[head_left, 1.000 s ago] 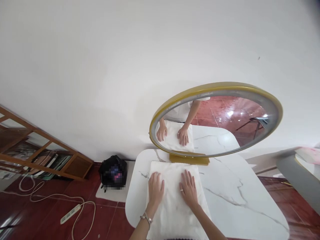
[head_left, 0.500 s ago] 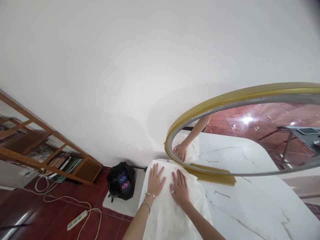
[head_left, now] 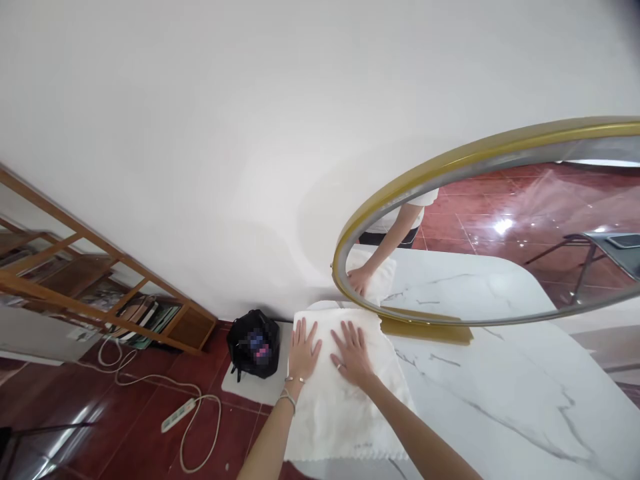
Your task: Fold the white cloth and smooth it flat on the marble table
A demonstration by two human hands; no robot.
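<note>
Both hands flat, palms down, on a white folded terry towel (head_left: 345,417) at the far-left corner of the white grey-veined marble counter (head_left: 500,413).

- Left hand (head_left: 304,350): fingers spread and straight, pressing the towel near its left edge. Thin bracelets (head_left: 289,395) on the wrist.
- Right hand (head_left: 351,353): fingers spread, flat on the towel just beside the left hand; the two are near each other, can't tell if the thumbs touch. Ring (head_left: 339,365) on one finger.
- Neither hand is pinching or gripping anything, just surface contact.
- Towel: lies flat, long axis running from the wall toward the person. Far end is close to the wall, near end has a scalloped hem. Its left side sits at the counter's left edge.
- Oval gold-framed mirror (head_left: 500,267) stands on a gold base (head_left: 425,330) on the counter, just right of the towel's far end. It reflects one hand on the towel.
- On the dark red tiled floor (head_left: 75,427), left of the counter: black bag (head_left: 253,343) on a white mat (head_left: 235,387), white power strip (head_left: 178,415) with a looped cable, and a wooden glass-fronted shelf (head_left: 100,293) against the wall.
</note>
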